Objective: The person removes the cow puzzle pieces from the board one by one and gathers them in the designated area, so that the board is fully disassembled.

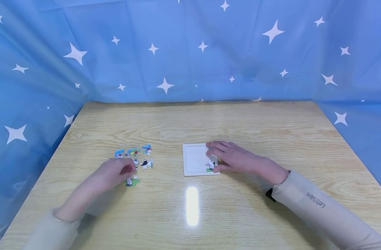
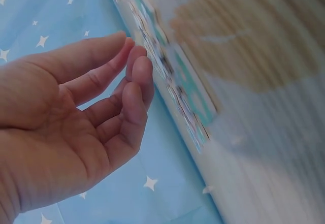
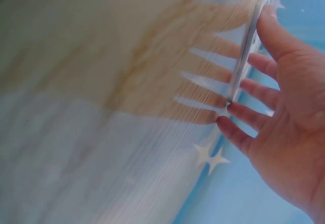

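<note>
My left hand (image 1: pixel 116 172) hovers over a group of loose jigsaw pieces (image 1: pixel 147 163) on the left of the table. In the left wrist view its fingers bend loosely, thumb and index tips close together, and no piece shows between them. My right hand (image 1: pixel 232 156) rests at the right side of a square white puzzle tray (image 1: pixel 195 158), fingers spread and fairly straight, touching it. One jigsaw piece (image 1: pixel 210 166) with a white figure and green ground lies in the tray's lower right corner, partly covered by this hand. The left hand hides some loose pieces.
The wood-grain table (image 1: pixel 256 215) carries a bright light reflection (image 1: pixel 192 206) in front of the tray. A blue curtain (image 1: pixel 190 52) with white stars hangs behind the table and along both sides.
</note>
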{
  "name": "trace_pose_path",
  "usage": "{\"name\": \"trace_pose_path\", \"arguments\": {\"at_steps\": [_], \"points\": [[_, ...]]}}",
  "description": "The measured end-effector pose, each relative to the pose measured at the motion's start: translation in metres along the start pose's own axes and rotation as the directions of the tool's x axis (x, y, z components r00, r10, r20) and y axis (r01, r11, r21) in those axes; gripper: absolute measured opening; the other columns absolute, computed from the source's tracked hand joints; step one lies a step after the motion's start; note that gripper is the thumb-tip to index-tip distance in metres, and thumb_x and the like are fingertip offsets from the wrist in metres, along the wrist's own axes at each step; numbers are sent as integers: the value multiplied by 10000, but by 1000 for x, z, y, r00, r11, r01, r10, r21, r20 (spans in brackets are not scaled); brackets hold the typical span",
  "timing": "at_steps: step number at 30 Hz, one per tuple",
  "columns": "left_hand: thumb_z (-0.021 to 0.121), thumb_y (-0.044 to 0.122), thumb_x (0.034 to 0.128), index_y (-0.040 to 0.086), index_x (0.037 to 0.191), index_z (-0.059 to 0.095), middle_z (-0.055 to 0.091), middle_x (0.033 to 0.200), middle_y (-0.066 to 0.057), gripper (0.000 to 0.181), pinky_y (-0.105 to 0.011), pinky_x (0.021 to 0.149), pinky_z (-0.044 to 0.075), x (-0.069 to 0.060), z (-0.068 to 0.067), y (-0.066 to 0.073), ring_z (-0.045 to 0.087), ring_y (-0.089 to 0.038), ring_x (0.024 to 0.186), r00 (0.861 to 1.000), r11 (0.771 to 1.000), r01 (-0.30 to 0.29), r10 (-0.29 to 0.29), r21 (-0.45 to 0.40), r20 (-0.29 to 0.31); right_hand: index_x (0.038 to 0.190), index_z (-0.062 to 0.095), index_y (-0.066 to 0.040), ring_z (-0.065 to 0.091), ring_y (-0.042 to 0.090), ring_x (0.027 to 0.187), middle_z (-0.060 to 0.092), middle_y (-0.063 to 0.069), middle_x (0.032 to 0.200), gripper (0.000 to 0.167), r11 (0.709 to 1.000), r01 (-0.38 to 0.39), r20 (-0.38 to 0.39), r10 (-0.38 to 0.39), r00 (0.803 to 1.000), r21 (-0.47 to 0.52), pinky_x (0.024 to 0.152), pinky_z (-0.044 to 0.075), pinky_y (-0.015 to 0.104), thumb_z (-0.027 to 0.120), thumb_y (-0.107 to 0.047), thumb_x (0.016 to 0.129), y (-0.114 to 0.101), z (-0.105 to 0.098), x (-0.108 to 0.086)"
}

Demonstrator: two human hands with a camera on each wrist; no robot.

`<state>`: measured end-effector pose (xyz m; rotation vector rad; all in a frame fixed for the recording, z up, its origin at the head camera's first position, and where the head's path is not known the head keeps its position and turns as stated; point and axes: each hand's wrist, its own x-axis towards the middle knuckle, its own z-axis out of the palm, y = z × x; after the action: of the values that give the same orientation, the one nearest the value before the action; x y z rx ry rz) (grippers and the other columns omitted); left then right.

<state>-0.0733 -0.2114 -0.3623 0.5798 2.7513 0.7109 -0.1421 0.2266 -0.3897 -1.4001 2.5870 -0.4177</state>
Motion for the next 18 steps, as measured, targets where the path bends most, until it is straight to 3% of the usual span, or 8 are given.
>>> {"name": "trace_pose_path", "arguments": {"at_steps": [9, 18], "points": [[785, 74, 1007, 69, 1034, 736, 612, 984, -2, 56, -371, 782, 515, 8, 11, 16, 645, -273, 971, 995, 996, -87, 84, -38, -59, 1436, 566, -51, 476, 481, 1486, 494, 232, 1628, 483, 1000, 7, -1, -7, 1000, -18, 1102, 457, 734, 747, -291, 1058, -8, -7, -1], [785, 93, 1013, 89, 1029, 741, 661, 1073, -12, 47, -356, 793, 547, 21, 21, 37, 606, -182, 922, 989, 987, -146, 143, -73, -38, 1473, 548, -65, 460, 481, 1498, 485, 224, 1643, 563, 999, 38, -25, -38, 999, -6, 1109, 445, 736, 654, -466, 1092, 1, -1, -3]]}}
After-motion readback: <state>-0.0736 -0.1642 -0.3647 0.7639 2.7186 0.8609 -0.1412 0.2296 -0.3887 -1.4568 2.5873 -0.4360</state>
